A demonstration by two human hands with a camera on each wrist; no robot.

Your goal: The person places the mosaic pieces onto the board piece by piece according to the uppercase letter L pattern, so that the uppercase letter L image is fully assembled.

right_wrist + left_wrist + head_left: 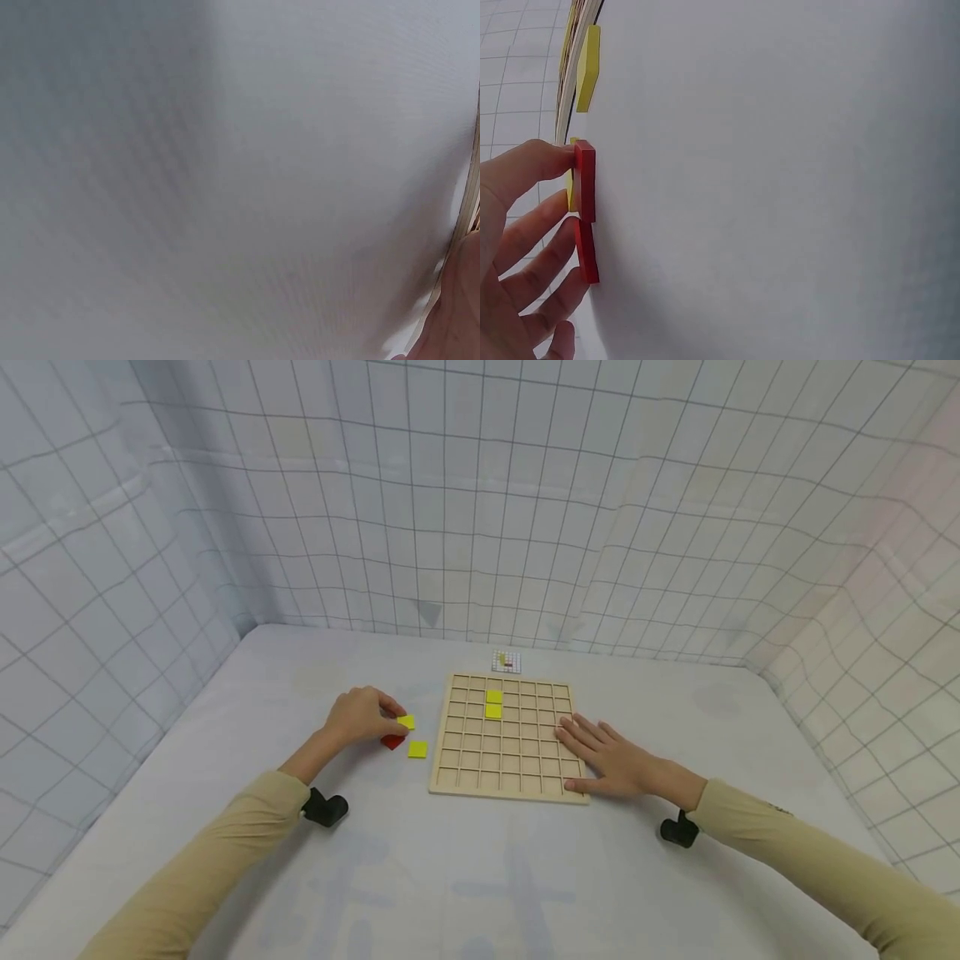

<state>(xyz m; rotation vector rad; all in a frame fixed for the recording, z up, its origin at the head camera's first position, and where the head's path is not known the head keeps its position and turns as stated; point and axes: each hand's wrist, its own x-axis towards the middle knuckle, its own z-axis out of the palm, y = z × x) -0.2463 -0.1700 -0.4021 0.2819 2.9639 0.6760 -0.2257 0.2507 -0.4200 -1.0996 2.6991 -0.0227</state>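
My left hand [360, 714] is at the left of the board, its thumb and index finger at opposite edges of a yellow square tile [406, 722]. Just under that thumb lies a red tile [392, 742]; the left wrist view shows one red tile [587, 180] by the thumb and another red tile [587, 253] by the other fingers. A second yellow tile [417, 749] lies between this hand and the wooden grid board [501, 756]. With fingers spread, my right hand [615, 762] rests on the board's right edge.
Two yellow tiles [493, 704] sit one above the other in cells of the board's upper part. Behind the board lies a small card [506, 662] with a coloured grid pattern. White cloth [450, 877] covers the table, and checked curtains [480, 510] surround it.
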